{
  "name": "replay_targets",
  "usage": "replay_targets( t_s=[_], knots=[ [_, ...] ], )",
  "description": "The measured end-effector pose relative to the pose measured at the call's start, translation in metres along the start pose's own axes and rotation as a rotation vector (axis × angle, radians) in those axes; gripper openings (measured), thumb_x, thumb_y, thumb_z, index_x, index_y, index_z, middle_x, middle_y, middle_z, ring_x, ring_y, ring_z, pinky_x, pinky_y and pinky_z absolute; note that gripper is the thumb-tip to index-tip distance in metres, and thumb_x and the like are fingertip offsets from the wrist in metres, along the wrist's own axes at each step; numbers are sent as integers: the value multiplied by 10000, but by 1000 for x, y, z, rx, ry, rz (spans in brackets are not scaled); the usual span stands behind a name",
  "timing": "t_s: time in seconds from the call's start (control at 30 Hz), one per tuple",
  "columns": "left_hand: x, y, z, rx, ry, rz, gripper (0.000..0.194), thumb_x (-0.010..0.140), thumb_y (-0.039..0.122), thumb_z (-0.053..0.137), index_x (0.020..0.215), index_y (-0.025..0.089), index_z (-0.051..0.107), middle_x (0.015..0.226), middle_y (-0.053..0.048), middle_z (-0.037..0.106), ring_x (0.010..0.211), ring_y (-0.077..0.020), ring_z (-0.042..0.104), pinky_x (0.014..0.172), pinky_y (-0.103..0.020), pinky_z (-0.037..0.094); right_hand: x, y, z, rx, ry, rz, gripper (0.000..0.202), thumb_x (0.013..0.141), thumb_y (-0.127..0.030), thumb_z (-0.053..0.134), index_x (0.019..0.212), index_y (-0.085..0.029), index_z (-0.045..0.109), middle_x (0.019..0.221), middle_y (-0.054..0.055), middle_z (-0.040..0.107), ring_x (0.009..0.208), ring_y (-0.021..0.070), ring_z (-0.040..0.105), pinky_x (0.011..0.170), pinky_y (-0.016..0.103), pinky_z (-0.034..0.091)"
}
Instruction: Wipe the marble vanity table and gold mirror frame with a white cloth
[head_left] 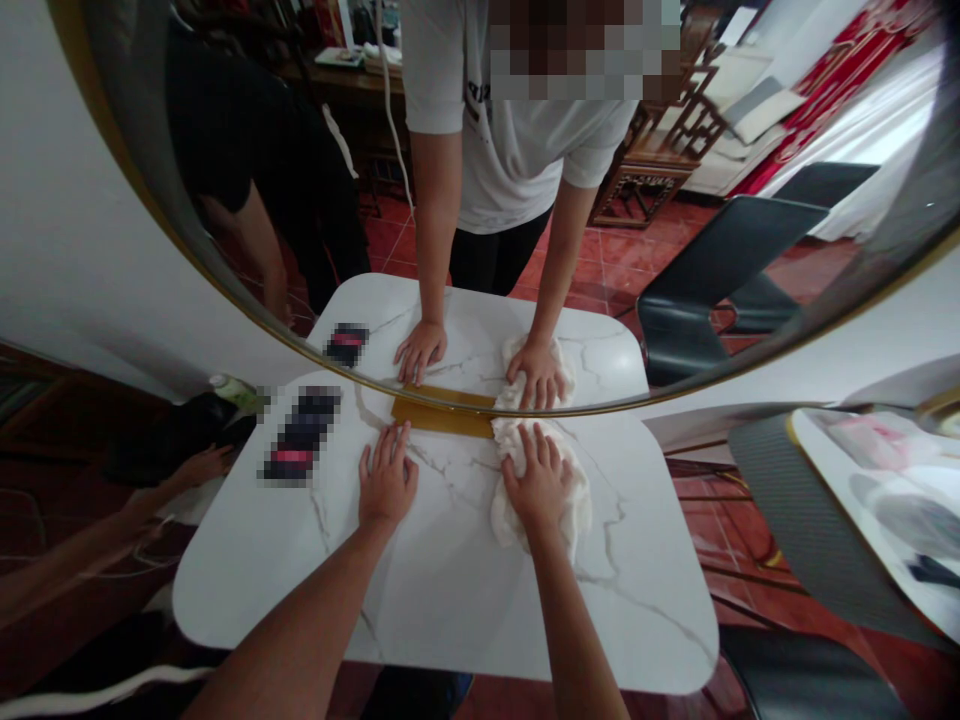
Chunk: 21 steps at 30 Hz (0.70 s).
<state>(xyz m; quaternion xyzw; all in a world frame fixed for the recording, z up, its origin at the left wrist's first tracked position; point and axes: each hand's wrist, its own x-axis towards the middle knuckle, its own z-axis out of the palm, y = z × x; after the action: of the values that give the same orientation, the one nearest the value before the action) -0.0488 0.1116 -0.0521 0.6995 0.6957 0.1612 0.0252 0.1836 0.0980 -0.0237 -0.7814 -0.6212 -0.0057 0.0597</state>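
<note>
My left hand (388, 477) lies palm down on the white marbled table (465, 600), fingers a little apart, its fingertips near the left end of a gold strip (444, 415) below the mirror. Under my right hand (538, 480) is a crumpled white cloth (575, 500); that hand is flat on it with the fingers spread. The cloth's far left edge meets the right end of the gold strip. Both hands and the cloth show again in the mirror.
A large round gold-rimmed mirror (480, 230) stands behind the table. A blurred-out dark item (304, 435) lies at the table's left. Another person's arm (97, 540) reaches in at the left. A black chair (810, 680) and a side table (877, 520) are at the right.
</note>
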Motion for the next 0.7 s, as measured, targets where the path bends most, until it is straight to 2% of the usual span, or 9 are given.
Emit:
replay_targets(
  t_s=[0.17, 0.33, 0.5, 0.7],
  knots=[
    [0, 0, 0, -8, 4, -1, 596, 856, 177, 376, 1434, 225, 240, 1435, -79, 369, 1350, -213, 272, 1108, -460, 165, 18, 5, -2, 0, -33, 4, 607, 884, -436, 388, 1438, -301, 183, 1479, 31, 264, 1318, 258, 231, 1012, 464, 220],
    [-1, 0, 0, -13, 5, -2, 595, 857, 173, 367, 1435, 235, 238, 1437, -70, 366, 1352, -209, 267, 1110, -464, 155, 18, 4, -4, -8, -30, 2, 616, 883, -418, 384, 1444, -292, 162, 1471, 39, 282, 1319, 261, 225, 1010, 465, 218],
    [-1, 0, 2, -13, 9, -9, 592, 856, 171, 369, 1431, 239, 249, 1431, -69, 377, 1347, -212, 279, 1110, -467, 155, 3, 0, -3, -14, -24, -4, 596, 884, -410, 382, 1437, -302, 189, 1497, 19, 222, 1329, 253, 212, 1025, 464, 202],
    [-1, 1, 1, -1, 5, -8, 591, 860, 175, 366, 1434, 236, 240, 1432, -73, 376, 1349, -214, 272, 1109, -474, 151, -31, -9, -1, 9, -53, -33, 589, 883, -385, 389, 1435, -296, 204, 1511, 5, 172, 1352, 251, 176, 1042, 470, 191]
  ],
)
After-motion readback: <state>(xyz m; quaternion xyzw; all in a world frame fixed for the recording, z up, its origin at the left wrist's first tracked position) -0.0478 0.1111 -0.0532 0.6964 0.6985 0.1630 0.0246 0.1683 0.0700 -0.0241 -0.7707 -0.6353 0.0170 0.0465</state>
